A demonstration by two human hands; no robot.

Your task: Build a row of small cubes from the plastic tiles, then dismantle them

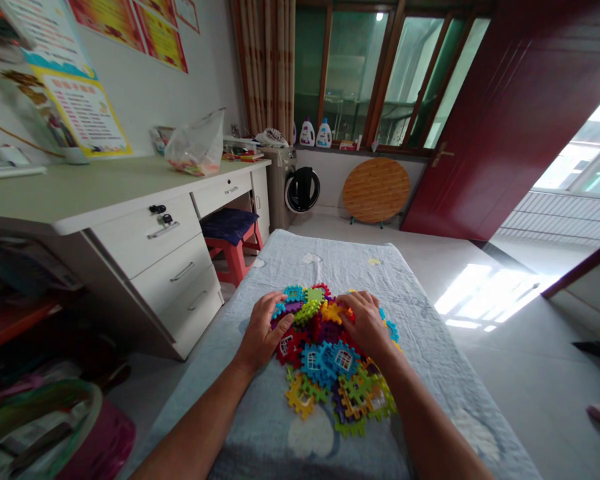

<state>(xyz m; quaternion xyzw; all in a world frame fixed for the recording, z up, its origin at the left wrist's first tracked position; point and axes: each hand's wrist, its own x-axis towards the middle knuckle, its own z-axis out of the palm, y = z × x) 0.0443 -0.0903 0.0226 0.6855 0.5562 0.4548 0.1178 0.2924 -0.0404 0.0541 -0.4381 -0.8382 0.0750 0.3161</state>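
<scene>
A heap of colourful plastic interlocking blocks with toothed edges lies on a pale blue cloth. My left hand rests at the heap's left side, thumb spread from the fingers, touching the pieces there. On the right side, my right hand lies over the heap with its thumb apart, beside a yellow-orange block; its fingertips are partly hidden. Between the hands sits a lime green block. Nearer to me are blue blocks with white window grilles and a yellow block.
The cloth-covered table stretches ahead. To the left stand a desk with a plastic bag on it, and a red stool. A basket is at lower left. Beyond are a washing machine, a round wooden tabletop and a red door.
</scene>
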